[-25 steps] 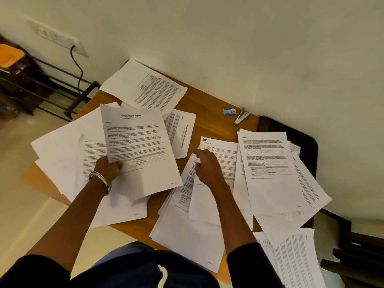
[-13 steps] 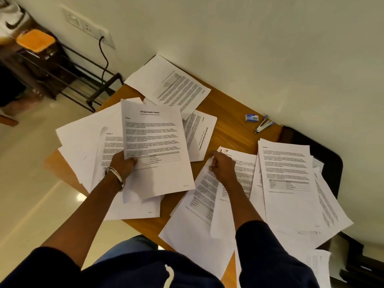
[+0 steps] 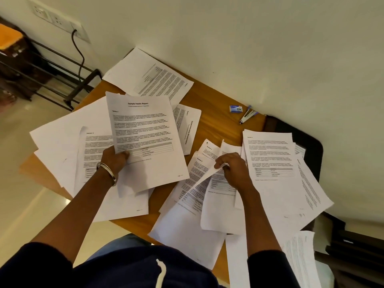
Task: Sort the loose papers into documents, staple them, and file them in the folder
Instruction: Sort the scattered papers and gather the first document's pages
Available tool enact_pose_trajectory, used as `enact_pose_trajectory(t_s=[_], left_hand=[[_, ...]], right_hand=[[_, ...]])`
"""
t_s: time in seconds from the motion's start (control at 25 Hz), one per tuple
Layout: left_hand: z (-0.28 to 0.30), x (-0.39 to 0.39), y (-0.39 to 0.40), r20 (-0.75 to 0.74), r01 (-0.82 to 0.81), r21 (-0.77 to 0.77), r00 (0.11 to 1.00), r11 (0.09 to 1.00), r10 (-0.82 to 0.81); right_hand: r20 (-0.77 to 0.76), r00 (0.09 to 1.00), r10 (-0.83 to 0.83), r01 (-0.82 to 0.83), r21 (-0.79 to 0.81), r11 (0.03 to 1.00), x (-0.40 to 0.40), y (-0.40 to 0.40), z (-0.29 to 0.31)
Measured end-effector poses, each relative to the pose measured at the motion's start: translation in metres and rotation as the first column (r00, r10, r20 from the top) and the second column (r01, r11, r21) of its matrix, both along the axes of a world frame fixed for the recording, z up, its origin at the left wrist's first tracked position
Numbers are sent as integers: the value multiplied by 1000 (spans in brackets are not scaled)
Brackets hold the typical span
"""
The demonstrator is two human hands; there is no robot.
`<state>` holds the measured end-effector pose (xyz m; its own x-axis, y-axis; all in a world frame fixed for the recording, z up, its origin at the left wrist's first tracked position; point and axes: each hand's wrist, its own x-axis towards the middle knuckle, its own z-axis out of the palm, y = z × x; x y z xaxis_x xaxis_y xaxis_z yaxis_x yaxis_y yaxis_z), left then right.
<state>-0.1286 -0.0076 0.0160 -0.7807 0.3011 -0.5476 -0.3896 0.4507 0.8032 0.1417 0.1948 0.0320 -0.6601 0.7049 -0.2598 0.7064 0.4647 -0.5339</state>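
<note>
Since the earlier frame a white printed sheet (image 3: pixel 204 177) had been lifted at its corner, pinched by the right hand (image 3: pixel 232 171); the left hand (image 3: pixel 114 160) was clamped on the titled white report page (image 3: pixel 145 140). Loose white papers (image 3: pixel 272 161) were left unsorted across the wooden table (image 3: pixel 216 121). Beyond, the small silver stapler (image 3: pixel 247 117) lay untouched; no folder was seen

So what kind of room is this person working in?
Probably a room in a home rather than an office: a small wooden table pushed against a plain wall, a metal rack on a tiled floor, and a wall socket with a cable plugged in.
</note>
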Motion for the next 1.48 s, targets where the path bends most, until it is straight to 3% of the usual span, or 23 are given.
enact_pose_trajectory(t_s=[0.08,0.16,0.24,0.52,0.68,0.8,0.88,0.96,1.16,1.32,1.44,1.48], left_hand=[[0,2,-2,0,8,-3,1000,1000,-8],[-1,1,-7,-3,5,2,1000,1000,-5],[-1,0,-11,-8,-8,-3,1000,1000,8],[-1,1,-19,4,-25,3,1000,1000,25],[0,1,-13,5,-24,2,1000,1000,24],[0,2,-9,11,-5,17,1000,1000,4],[0,3,-6,17,-2,24,1000,1000,2],[1,3,-3,22,6,26,1000,1000,-7],[3,6,5,31,41,48,999,998,-42],[12,3,11,26,-23,90,999,996,20],[20,3,24,38,-1,148,999,989,-4],[20,7,30,41,51,160,997,986,-58]], right_hand=[[76,997,-14,9,75,997,-14,-2,-4],[185,977,105,-129,125,984,-32,-6,-12],[303,934,190,-222,76,972,-49,-9,-20],[416,901,122,-195,138,971,-54,-6,-45],[357,930,89,-140,120,983,-49,0,-42],[0,999,-36,36,49,998,-21,-4,-41],[-274,946,-173,168,-39,985,7,-9,-43],[-366,893,-263,240,-108,965,24,-17,-44],[-384,869,-313,302,-91,949,19,-21,-37],[-292,870,-397,381,-113,918,-9,-20,-28],[-109,869,-482,490,62,869,4,-38,-27],[-47,791,-609,610,132,782,21,-46,-29]])
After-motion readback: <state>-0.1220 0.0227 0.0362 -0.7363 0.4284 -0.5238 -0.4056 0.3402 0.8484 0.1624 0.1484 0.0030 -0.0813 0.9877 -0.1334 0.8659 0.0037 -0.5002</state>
